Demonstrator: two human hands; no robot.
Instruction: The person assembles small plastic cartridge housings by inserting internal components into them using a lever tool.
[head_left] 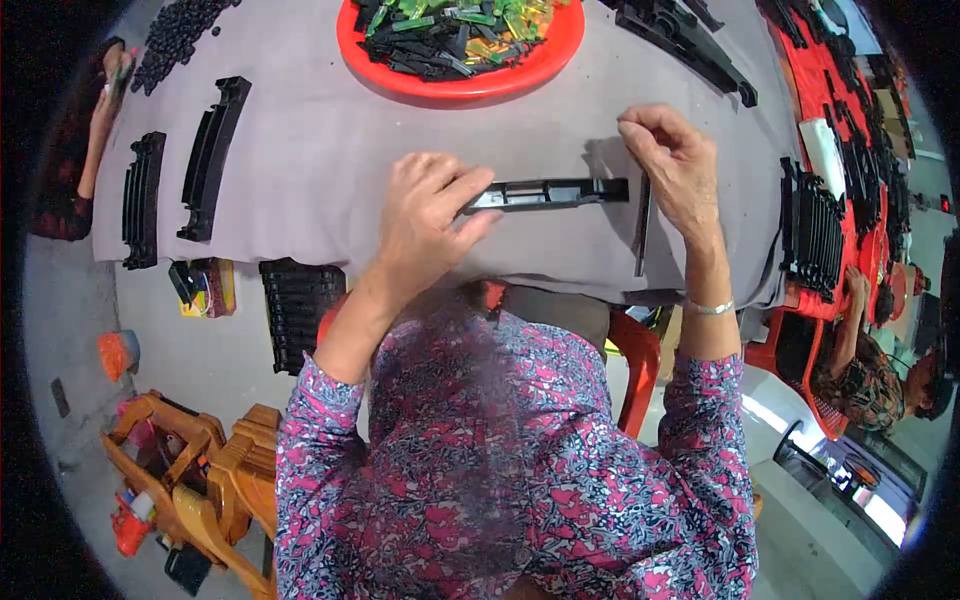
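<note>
My left hand [432, 205] is closed around the left end of a long, narrow black plastic housing [560, 191]. The housing lies level over the cloth, its hollow, ribbed side showing. Beyond its right end, my right hand [678, 165] is raised with thumb and forefinger pinched together; whatever is between the fingertips is too small to make out. A thin black strip [642, 235] runs down from beneath the right hand toward the table's near edge. Whether that hand touches the strip is hidden. A red basin [450, 92] ahead holds loose black, green and orange-yellow plastic pieces.
Two black plastic parts [208, 165] lie at left, near a pile of small black pieces [180, 40]. More black parts [690, 45] rest at the far right, with a stack [812, 230] at the right edge. Other people sit at both sides. A wooden chair [190, 450] stands lower left.
</note>
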